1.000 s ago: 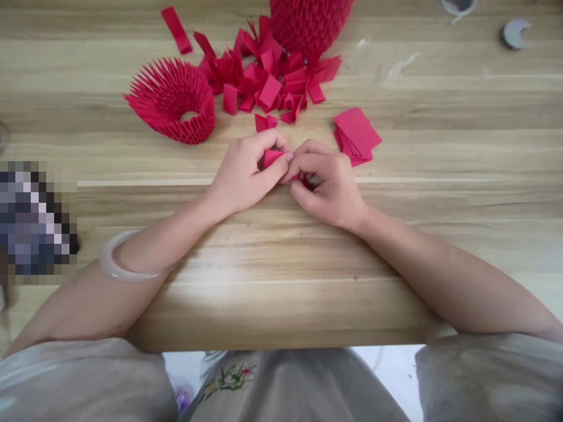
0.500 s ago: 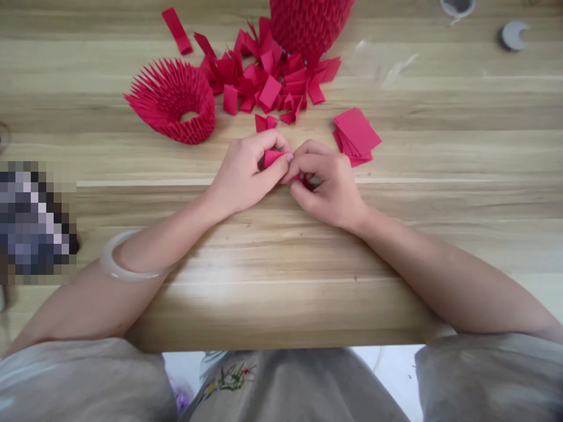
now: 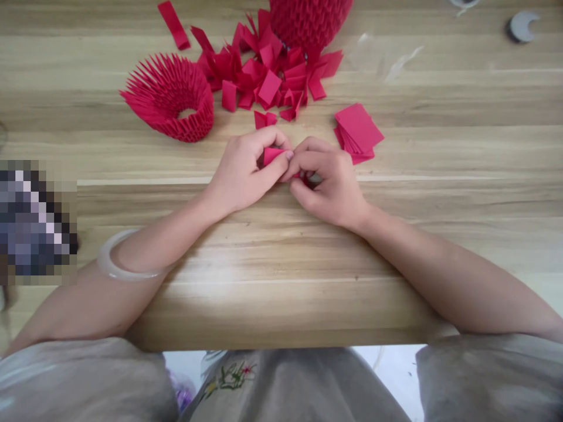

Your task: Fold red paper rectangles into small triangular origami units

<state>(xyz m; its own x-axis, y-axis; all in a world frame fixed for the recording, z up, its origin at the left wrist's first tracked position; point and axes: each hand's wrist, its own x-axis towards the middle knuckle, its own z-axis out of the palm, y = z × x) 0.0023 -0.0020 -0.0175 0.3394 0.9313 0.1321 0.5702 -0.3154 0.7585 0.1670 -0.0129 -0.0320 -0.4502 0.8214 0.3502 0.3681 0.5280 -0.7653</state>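
**Red paper piece pinched between both hands at table centre**

Centrally, a small red paper piece (image 3: 273,155) is held between both hands just above the wooden table (image 3: 281,258). The left hand (image 3: 246,173) is curled, with thumb and fingertips pressed together on the left part of the piece. The right hand (image 3: 328,181) is likewise closed, its fingertips pinched on the right edge of the same piece, so that the two sets of fingertips are seen touching. Only a small triangular portion of the red paper is exposed between them; the rest is hidden by the fingers, and its exact folded form cannot be told. A pale bangle (image 3: 127,258) is worn on the left forearm.

Just beyond the right hand, a neat stack of red square sheets (image 3: 358,132) is noted, near but apart from the knuckles. Farther back, a loose heap of folded red pieces (image 3: 272,76) is spread out, with one folded unit (image 3: 265,119) lying apart, nearest the left hand. To the left of the heap, a ring assembled from folded units (image 3: 171,97) is lying on the table. A taller assembled red body (image 3: 310,20) is cut by the top edge. A grey crescent-shaped object (image 3: 522,26) is recorded at the far right corner.
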